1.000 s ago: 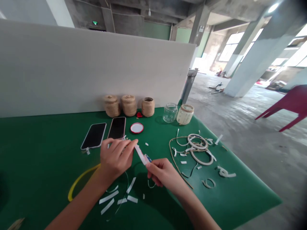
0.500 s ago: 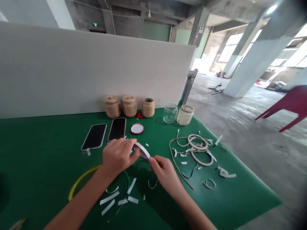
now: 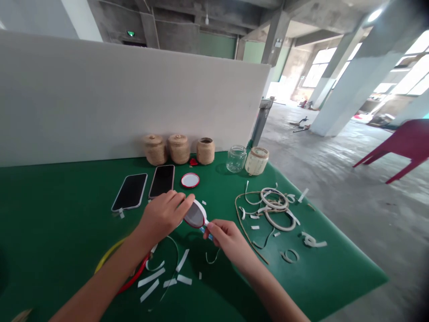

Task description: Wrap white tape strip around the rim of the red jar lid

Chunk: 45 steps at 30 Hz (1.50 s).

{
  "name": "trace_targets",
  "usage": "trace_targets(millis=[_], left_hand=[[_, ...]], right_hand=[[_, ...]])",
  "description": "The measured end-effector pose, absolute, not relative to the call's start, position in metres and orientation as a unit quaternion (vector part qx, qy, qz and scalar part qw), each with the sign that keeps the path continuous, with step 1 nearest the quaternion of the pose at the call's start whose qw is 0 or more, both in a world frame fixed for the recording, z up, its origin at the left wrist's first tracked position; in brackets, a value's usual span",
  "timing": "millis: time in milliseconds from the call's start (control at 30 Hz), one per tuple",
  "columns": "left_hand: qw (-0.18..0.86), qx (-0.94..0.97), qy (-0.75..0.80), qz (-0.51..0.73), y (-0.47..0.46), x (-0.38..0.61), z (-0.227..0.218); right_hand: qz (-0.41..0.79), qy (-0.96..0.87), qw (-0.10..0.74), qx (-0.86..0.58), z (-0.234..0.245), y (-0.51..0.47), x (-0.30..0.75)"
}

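My left hand (image 3: 162, 215) is closed on a small round lid (image 3: 194, 215) with a grey inner face, a white band round its rim and a red edge. It holds the lid just above the green table (image 3: 50, 214). My right hand (image 3: 225, 239) pinches a short end of white and blue tape (image 3: 206, 228) at the lid's lower right rim. The two hands almost touch. White paper strips (image 3: 167, 273) lie on the table beneath them.
Two dark phones (image 3: 130, 191) and a red-rimmed lid (image 3: 190, 180) lie behind my hands. Three twine-wrapped jars (image 3: 178, 148), a clear jar (image 3: 236, 158) and a pale jar (image 3: 256, 160) stand by the white board. Tape rings and twine (image 3: 274, 205) lie to the right. A yellow and red loop (image 3: 112, 255) lies under my left forearm.
The lid has turned from edge-on to showing its grey face. My right hand has moved up closer to my left. A red loop now shows under my left forearm.
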<state>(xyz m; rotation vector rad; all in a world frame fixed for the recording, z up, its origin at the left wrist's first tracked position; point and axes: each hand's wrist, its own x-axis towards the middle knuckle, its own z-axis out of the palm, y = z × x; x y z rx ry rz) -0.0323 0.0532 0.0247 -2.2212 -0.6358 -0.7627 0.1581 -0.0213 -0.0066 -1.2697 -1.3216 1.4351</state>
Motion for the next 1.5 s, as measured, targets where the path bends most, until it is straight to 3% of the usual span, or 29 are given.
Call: trace_targets(millis=[400, 633, 933, 1233, 1500], left_hand=[[0.330, -0.901, -0.174, -0.221, 0.056, -0.034, 0.030], [0.248, -0.934, -0.162, -0.197, 0.053, -0.024, 0.036], [0.327, -0.916, -0.109, -0.203, 0.052, -0.024, 0.040], [0.357, -0.882, -0.138, -0.275, 0.053, -0.042, 0.037], [0.371, -0.860, -0.168, -0.307, 0.046, -0.043, 0.033]], right_hand=[[0.574, -0.512, 0.382, -0.511, -0.004, -0.017, 0.160], [0.589, -0.500, 0.392, -0.500, -0.007, -0.016, 0.160], [0.638, -0.479, 0.402, -0.448, -0.010, -0.015, 0.164], [0.660, -0.542, 0.332, -0.400, 0.005, -0.025, 0.171], [0.652, -0.529, 0.323, -0.437, 0.006, -0.039, 0.166]])
